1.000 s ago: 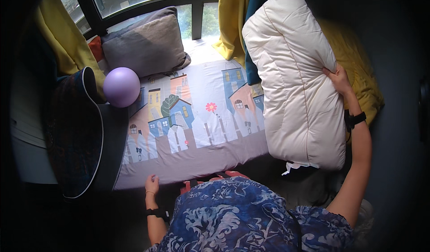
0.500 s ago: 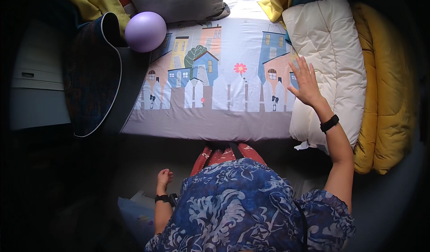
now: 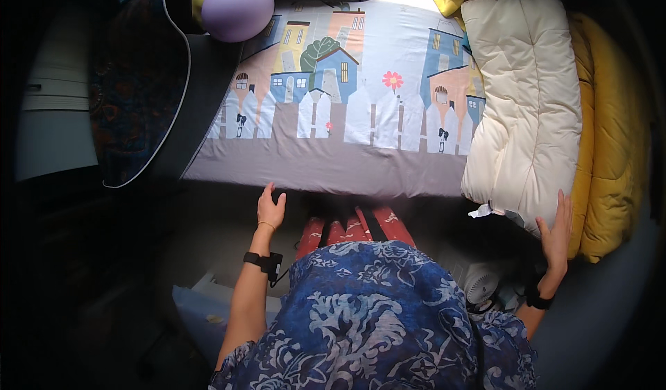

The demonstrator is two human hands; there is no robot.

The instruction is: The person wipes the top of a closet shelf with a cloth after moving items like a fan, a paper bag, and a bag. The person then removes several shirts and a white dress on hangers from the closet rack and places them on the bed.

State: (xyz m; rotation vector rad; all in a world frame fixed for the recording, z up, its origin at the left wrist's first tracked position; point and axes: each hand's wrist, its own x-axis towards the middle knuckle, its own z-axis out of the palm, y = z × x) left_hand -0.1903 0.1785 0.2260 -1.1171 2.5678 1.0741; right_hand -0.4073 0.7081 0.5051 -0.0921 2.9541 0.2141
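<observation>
A person in a blue floral top is leaning over a bed. The left hand (image 3: 270,210), fingers loosely curled and holding nothing, is hovering at the near edge of the house-patterned sheet (image 3: 333,161). The right hand (image 3: 557,228), flat and released, is pressing the near corner of a cream folded duvet (image 3: 524,106) lying along the sheet's right side. A purple ball (image 3: 237,7) is sitting at the far left. The sheet is looking mostly smooth; the duvet is not spread out.

The bed (image 3: 333,171) bears a cream duvet (image 3: 527,106) and purple ball (image 3: 237,7).
</observation>
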